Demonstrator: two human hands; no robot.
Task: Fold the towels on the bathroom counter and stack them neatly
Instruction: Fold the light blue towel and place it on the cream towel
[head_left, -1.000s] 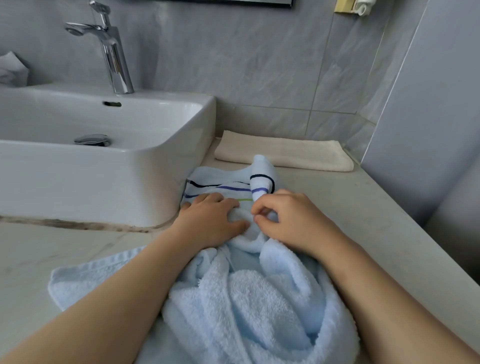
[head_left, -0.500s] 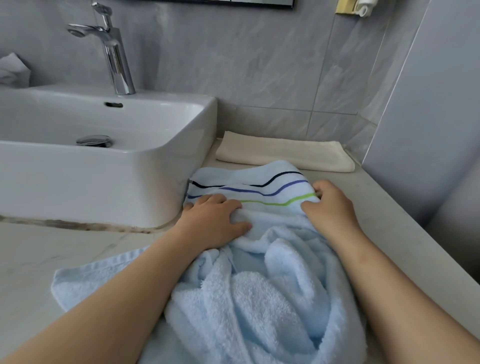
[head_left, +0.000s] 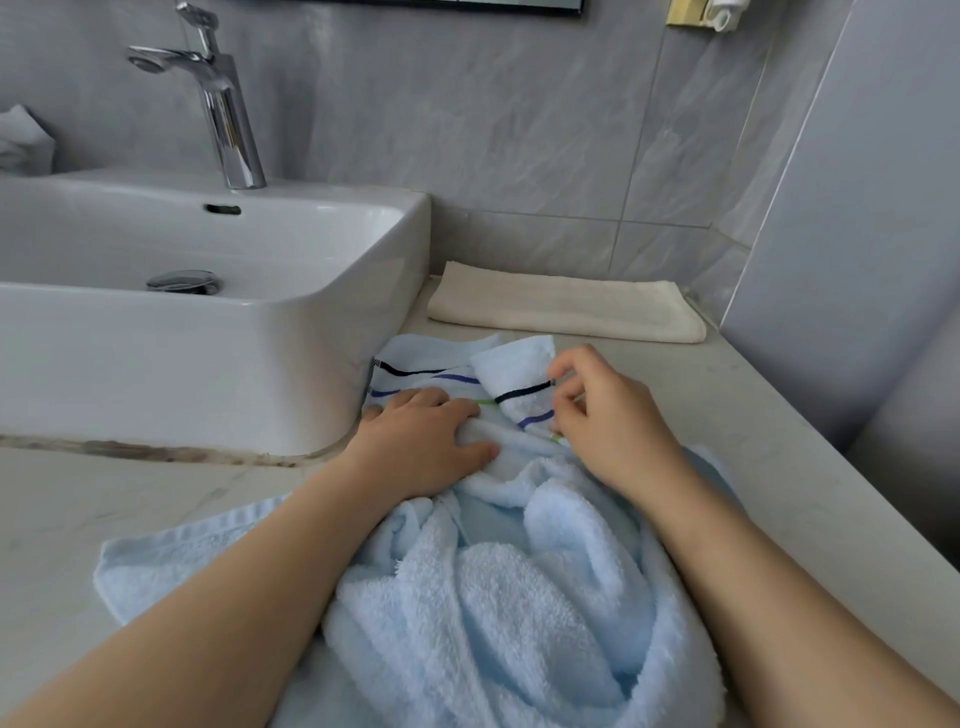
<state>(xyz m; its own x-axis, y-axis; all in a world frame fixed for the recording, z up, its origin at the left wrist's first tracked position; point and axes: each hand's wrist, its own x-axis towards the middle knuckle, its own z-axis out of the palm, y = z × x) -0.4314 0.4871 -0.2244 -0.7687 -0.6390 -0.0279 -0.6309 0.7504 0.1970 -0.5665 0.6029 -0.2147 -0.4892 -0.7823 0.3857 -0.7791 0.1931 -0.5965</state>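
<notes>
Right hand (head_left: 609, 422) flipped fluffy blue towel (head_left: 519, 597) corner over.

Soft, even daylight fills the scene with weak shadows, a mild sheen on the chrome faucet (head_left: 218, 109) and white sink (head_left: 291, 332), wide-angle bending at the edges, and slight overall softness.

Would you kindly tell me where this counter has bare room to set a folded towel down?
Bare counter lies right of the right hand, toward the side wall, and before the sink, left of the blue towel. The middle is crowded up to the beige towel.
</notes>
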